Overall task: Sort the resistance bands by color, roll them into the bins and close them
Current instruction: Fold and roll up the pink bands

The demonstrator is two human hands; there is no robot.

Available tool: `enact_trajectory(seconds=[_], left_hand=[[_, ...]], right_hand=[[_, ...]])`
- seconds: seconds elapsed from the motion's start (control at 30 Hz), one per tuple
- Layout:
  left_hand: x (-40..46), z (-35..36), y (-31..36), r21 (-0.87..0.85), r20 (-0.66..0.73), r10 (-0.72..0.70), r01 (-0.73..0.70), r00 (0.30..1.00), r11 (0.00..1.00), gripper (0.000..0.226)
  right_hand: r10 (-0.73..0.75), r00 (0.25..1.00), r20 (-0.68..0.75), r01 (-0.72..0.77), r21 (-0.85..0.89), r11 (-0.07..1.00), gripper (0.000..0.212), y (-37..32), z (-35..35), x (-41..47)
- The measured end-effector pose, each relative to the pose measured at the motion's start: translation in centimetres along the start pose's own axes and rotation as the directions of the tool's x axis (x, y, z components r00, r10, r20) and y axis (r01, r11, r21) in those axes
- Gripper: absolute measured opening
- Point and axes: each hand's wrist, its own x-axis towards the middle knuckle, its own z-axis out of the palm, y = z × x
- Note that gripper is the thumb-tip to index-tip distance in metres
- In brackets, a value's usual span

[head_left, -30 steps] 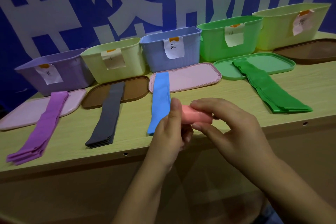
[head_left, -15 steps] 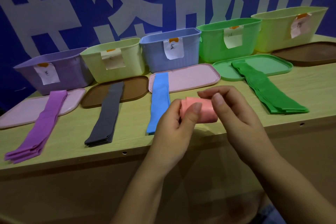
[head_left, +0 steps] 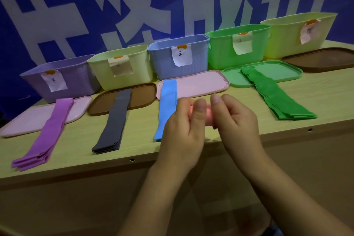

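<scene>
My left hand (head_left: 182, 130) and my right hand (head_left: 239, 122) both grip a rolled pink band (head_left: 209, 116), mostly hidden between the fingers, above the table's front edge. Flat on the table lie a purple band (head_left: 46, 136), a dark grey band (head_left: 113, 124), a blue band (head_left: 166, 107) and a green band (head_left: 275, 97). Behind them stand open, labelled bins: purple bin (head_left: 63, 76), pale yellow-green bin (head_left: 122, 65), blue bin (head_left: 180, 55), green bin (head_left: 237, 46) and a second pale yellow bin (head_left: 298, 34) at far right.
Lids lie in front of the bins: a pink lid (head_left: 24, 120), a brown lid (head_left: 141, 94), a second pink lid (head_left: 203, 84), a green lid (head_left: 283, 71) and another brown lid (head_left: 321, 59). The wooden table's front edge (head_left: 115, 161) runs below my hands. A blue wall stands behind.
My hands have kept turning the pink roll; fingers now wrap it more tightly, hiding most of it. The hands sit slightly higher and closer together.
</scene>
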Motion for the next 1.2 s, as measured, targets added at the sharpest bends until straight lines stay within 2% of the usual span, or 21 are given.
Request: enact_trajectory(seconds=[0.13,0.23,0.4,0.57,0.67,0.77,0.83,0.93,1.0,1.1,1.2], left_hand=[[1.1,0.4,0.1,-0.234,-0.057,-0.190,0.172,0.980,0.957,0.048],[1.4,0.6,0.4,-0.285,-0.100,-0.191,0.155,0.977,0.946,0.037],[3.0,0.6,0.8,-0.141,-0.159,-0.077,0.054,0.984,0.989,0.025],[7.6,0.9,-0.9,-0.022,-0.147,-0.034,0.031,0.989,0.999,0.042],[11.1,1.7,-2.1,-0.044,-0.094,-0.021,0.017,0.995,0.999,0.046],[15.4,3.0,-3.7,-0.185,0.004,-0.033,0.033,0.999,0.982,0.049],[18.3,3.7,-4.5,-0.214,0.046,-0.063,0.072,0.997,0.974,0.042],[22.3,4.9,-4.7,-0.241,0.111,-0.144,0.168,0.983,0.956,0.040],[24.9,5.5,-4.1,-0.265,0.141,-0.169,0.201,0.976,0.943,0.039],[28.9,6.0,-2.0,-0.232,0.203,-0.174,0.220,0.964,0.947,0.039],[32.8,6.7,1.8,-0.243,0.350,-0.229,0.324,0.909,0.914,0.039]], right_hand=[[-0.082,0.992,-0.097,0.085,0.028,0.996,0.040,-0.4,0.7,-0.3],[-0.141,0.983,-0.118,0.146,0.033,0.989,0.036,-0.3,1.0,0.0],[-0.169,0.982,-0.080,0.173,0.053,0.983,0.028,-0.4,1.1,2.1],[-0.123,0.984,0.131,0.124,0.000,0.992,0.026,0.1,0.1,8.0],[-0.059,0.948,0.312,0.060,0.008,0.998,0.016,1.0,-1.0,11.9],[-0.002,0.882,0.471,0.050,-0.089,0.995,0.030,2.2,-2.3,16.2],[0.048,0.847,0.530,0.037,-0.148,0.988,0.037,3.2,-3.0,19.4],[0.115,0.851,0.512,-0.043,-0.151,0.988,0.042,4.3,-3.6,23.9],[0.169,0.871,0.462,-0.156,-0.067,0.985,0.045,4.6,-4.0,26.2],[0.229,0.887,0.402,-0.270,0.047,0.962,0.038,3.5,-5.5,29.3],[0.306,0.875,0.376,-0.355,0.067,0.932,0.031,1.6,-8.5,32.6]])
